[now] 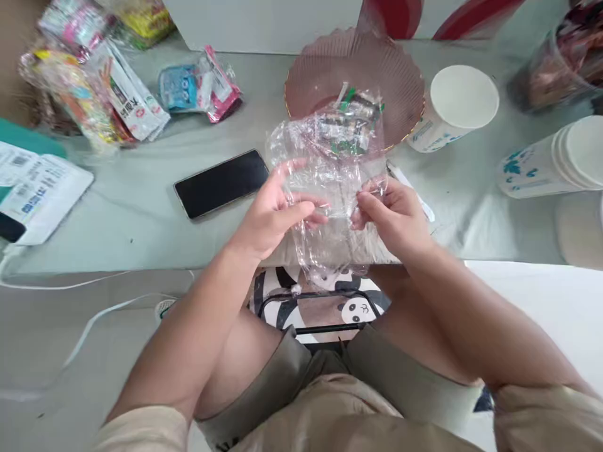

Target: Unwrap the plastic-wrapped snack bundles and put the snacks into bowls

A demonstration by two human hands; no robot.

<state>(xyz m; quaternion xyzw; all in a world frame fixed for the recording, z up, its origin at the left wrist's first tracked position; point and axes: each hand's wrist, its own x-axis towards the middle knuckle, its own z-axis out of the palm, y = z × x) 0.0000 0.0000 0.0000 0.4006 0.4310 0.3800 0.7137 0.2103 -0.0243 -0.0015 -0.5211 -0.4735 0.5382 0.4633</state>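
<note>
Clear bag [323, 242] lies before pink bowl [320, 72], not yet set down; right hand [398, 210] pinches it, left hand [273, 213] touches it, fingers parted; small packets [351, 129] at bowl, bagged or loose unclear.

Soft, diffuse light falls fairly evenly over the desk [141, 245], leaving weak shadows whose direction is hard to tell. The floor [556, 295] glows nearly white on the right, its detail washed out. Small glints break up the clear plastic wrapper [325, 248], making its edges and folds hard to trace. The pink bowl [301, 75] shows fine highlights along its ribs. Toward the right edge the stacked paper cups [532, 163] lean and stretch with wide-angle distortion. The white cable [70, 358] smears at lower left, and small print on the packets [125, 94] is soft.
</note>
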